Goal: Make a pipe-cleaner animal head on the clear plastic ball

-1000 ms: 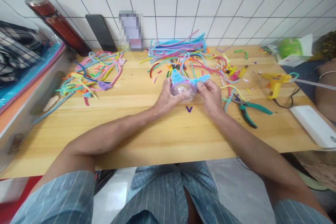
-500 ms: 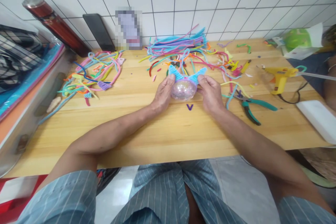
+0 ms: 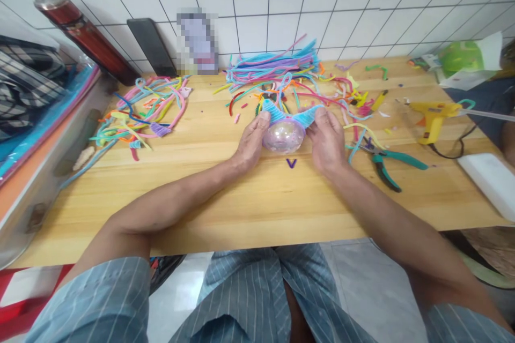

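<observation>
Between my hands is a clear, shiny ball (image 3: 284, 138) with two blue pipe-cleaner wings (image 3: 304, 117) at its top and a purple-pink band where they meet. My left hand (image 3: 253, 139) is closed, thumb pressed on the left wing. My right hand (image 3: 326, 139) pinches the right wing between thumb and fingers; its fingertips are partly hidden behind. Just below the ball, a small dark purple V-shaped pipe-cleaner piece (image 3: 291, 163) lies on the wooden table (image 3: 225, 209).
A bundle of pipe cleaners (image 3: 273, 64) lies at the back, and a tangled pile (image 3: 140, 112) at left. To the right are green-handled pliers (image 3: 386, 163), a yellow glue gun (image 3: 432, 118) and a white box (image 3: 488, 182). A red thermos (image 3: 88, 40) and black phone-like slab (image 3: 152, 47) stand at the wall.
My right hand has shifted slightly right and its grip on the right wing has changed a little, the wing tilting lower. My left hand stays on the left wing.
</observation>
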Tool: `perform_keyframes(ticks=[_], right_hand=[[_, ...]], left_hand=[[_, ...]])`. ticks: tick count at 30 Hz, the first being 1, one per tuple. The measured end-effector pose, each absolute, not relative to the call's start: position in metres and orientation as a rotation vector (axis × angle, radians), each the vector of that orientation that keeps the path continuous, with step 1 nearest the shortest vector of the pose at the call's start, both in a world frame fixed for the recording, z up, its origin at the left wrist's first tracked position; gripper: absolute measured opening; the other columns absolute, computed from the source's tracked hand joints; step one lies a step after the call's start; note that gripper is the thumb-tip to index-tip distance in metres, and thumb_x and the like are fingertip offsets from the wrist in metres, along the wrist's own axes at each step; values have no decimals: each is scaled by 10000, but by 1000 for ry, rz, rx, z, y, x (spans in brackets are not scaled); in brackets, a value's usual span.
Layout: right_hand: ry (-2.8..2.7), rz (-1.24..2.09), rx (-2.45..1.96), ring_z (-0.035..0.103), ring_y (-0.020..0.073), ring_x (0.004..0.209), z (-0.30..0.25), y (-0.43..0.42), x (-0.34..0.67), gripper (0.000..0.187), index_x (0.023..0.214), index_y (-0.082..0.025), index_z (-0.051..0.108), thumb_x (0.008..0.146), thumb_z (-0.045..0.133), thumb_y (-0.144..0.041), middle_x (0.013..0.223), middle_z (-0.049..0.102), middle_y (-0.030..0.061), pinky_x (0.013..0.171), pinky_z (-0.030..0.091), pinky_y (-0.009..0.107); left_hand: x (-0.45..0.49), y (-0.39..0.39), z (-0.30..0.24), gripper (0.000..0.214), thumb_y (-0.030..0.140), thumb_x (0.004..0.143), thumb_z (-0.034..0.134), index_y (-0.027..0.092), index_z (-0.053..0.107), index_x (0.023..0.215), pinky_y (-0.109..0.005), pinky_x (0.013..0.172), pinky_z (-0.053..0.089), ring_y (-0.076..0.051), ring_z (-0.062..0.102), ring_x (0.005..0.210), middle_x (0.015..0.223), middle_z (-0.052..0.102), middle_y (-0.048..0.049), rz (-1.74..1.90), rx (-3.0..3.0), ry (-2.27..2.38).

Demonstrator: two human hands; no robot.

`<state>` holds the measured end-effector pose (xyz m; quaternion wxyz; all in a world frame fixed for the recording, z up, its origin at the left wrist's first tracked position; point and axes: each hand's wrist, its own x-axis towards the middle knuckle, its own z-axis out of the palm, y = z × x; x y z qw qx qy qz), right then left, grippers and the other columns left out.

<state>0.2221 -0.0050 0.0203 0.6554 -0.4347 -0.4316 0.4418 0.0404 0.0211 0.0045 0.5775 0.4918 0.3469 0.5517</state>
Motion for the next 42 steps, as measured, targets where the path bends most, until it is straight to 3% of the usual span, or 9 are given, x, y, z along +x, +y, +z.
perform_keyframes(ticks=[4, 10, 15, 24, 30, 33, 37, 40, 42], right_hand=[[-1022, 980, -1001, 749, 270, 1169, 24, -7, 224, 406, 958, -319, 707, 939, 728, -724, 1107, 810, 27, 1057, 621, 483], [-905, 1003, -1024, 769, 229, 965, 33, -14, 218, 364, 890, -288, 776, 851, 846, -642, 1025, 823, 13, 942, 669, 424], [-892, 1032, -994, 789, 267, 1073, 39, -27, 220, 362, 1015, -274, 792, 893, 812, -615, 1111, 837, 54, 1020, 650, 475], [-1043, 829, -918, 748, 246, 1287, 32, -37, 241, 322, 1197, -395, 789, 889, 876, -359, 1281, 822, -14, 1252, 495, 577], [-1157, 895, -987, 715, 306, 1272, 32, -49, 240, 252, 1138, -432, 847, 888, 825, -460, 1199, 802, 23, 1313, 400, 645], [-1144, 867, -1171, 714, 353, 1136, 41, -49, 238, 231, 1065, -475, 878, 849, 821, -531, 1171, 764, 63, 1200, 449, 679], [-1135, 871, -1241, 609, 314, 765, 58, -43, 234, 222, 912, -463, 900, 749, 865, -609, 827, 666, 80, 795, 513, 625], [-1123, 990, -1204, 537, 270, 622, 68, -38, 232, 313, 880, -407, 909, 668, 914, -638, 651, 587, 77, 533, 382, 445], [-1079, 1073, -1208, 581, 278, 608, 70, -37, 232, 359, 872, -382, 911, 624, 939, -640, 682, 648, 110, 463, 323, 394]], left_hand=[[35, 13, 20, 583, 808, 886, 742, 257, 781, 1072, -490, 1194, 514, -287, 700, 1269, 1117, 781, -44, 1284, 1213, 797], [35, 7, 34, 516, 744, 903, 772, 247, 826, 1030, -486, 1139, 549, -306, 736, 1245, 1181, 811, -56, 1273, 1203, 811], [40, 2, 32, 519, 723, 920, 767, 226, 823, 1054, -430, 1030, 606, -287, 772, 1147, 1131, 822, -64, 1252, 1078, 794], [36, 2, 41, 650, 806, 883, 749, 178, 806, 1043, -412, 996, 598, -257, 747, 1036, 1064, 797, -93, 1227, 974, 761], [34, 0, 35, 645, 803, 914, 713, 178, 789, 1052, -411, 1032, 559, -244, 725, 1030, 1039, 773, -82, 1224, 983, 728], [31, 2, 30, 633, 814, 937, 665, 194, 775, 1000, -434, 1079, 530, -261, 692, 1090, 1075, 751, -81, 1261, 1113, 835], [25, 7, 30, 520, 739, 979, 654, 231, 752, 926, -462, 1189, 460, -272, 630, 1196, 1147, 732, -84, 1363, 1428, 959], [22, 10, 37, 509, 724, 969, 675, 226, 730, 879, -437, 1081, 504, -255, 616, 1106, 1071, 687, -86, 1416, 1514, 941], [21, 12, 44, 545, 748, 957, 673, 218, 717, 840, -392, 938, 506, -227, 595, 965, 928, 640, -59, 1400, 1536, 929]])
